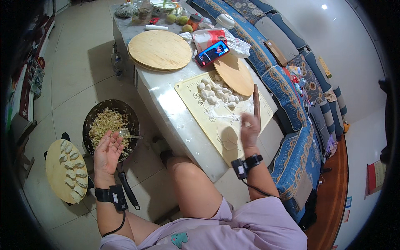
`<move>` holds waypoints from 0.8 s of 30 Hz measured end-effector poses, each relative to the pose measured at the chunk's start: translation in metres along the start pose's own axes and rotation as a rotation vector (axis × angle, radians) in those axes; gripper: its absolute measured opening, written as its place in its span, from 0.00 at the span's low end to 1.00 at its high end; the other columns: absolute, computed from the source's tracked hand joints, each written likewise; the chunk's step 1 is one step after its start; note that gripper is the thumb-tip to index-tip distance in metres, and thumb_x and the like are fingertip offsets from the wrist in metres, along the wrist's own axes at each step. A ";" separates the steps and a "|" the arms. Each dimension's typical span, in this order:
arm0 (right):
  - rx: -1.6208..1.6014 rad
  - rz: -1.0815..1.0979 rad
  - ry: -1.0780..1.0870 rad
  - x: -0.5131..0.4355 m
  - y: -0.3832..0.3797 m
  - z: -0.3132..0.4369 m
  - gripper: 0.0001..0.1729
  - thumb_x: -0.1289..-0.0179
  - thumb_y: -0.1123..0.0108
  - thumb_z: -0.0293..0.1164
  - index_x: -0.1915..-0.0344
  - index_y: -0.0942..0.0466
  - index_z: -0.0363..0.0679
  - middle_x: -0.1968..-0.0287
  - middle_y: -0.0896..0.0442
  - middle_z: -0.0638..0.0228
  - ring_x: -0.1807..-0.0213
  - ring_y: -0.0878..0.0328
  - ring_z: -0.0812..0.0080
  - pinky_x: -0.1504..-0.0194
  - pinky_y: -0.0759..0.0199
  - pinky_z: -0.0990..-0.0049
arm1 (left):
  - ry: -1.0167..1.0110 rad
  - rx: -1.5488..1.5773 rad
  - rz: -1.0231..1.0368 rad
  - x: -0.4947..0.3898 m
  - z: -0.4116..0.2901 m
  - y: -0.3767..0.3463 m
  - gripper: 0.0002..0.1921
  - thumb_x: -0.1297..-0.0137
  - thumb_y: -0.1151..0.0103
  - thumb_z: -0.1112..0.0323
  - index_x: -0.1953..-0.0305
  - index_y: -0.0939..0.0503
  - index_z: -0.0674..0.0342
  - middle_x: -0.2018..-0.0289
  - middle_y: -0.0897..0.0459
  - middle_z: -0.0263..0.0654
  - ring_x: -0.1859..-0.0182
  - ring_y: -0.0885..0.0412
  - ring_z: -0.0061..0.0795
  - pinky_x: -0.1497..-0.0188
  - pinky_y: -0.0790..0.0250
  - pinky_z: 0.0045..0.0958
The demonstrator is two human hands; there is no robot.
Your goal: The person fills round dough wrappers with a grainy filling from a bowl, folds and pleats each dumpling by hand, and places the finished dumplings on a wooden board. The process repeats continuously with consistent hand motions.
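My left hand [108,153] is palm up with its fingers apart, empty, over the near edge of a dark pan [136,118] of chopped filling [107,123]. A metal spoon [134,137] lies in the pan. My right hand [250,129], blurred, is curled above the cream dough mat [193,107], beside a wooden rolling pin [257,103]; whether it holds anything is unclear. Flat dough wrappers [227,139] lie on the mat left of that hand, partly in shadow. Floured dough pieces [212,93] are heaped further up the mat.
Folded dumplings [70,165] lie on a round board [54,178] at the left. Stacked round boards [159,50], a phone [212,54], a flour bag [206,37] and another round board [236,75] are on the table [175,125]. A patterned sofa [287,100] stands beyond.
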State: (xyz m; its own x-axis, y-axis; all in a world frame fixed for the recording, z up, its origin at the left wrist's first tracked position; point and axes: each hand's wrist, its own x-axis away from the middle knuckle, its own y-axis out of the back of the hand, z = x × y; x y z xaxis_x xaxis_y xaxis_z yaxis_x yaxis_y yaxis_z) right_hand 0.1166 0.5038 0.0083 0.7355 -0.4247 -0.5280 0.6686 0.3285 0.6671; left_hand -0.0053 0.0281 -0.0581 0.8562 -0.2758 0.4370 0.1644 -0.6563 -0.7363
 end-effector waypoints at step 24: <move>-0.811 0.516 -0.290 0.005 -0.118 0.193 0.10 0.38 0.45 0.24 0.57 0.22 0.35 0.65 0.18 0.71 0.63 0.24 0.83 0.60 0.29 0.81 | -0.035 -0.170 0.235 0.024 0.037 -0.045 0.21 0.28 0.52 0.62 0.38 0.35 0.63 0.42 0.27 0.40 0.40 0.30 0.32 0.38 0.39 0.34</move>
State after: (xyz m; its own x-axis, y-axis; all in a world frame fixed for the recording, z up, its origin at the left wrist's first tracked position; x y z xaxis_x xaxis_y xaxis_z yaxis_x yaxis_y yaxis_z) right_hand 0.0203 0.3002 0.0277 0.9736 -0.2217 -0.0542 0.2277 0.9602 0.1619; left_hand 0.0262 0.0774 -0.0338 0.8778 -0.4118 0.2446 -0.1223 -0.6864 -0.7169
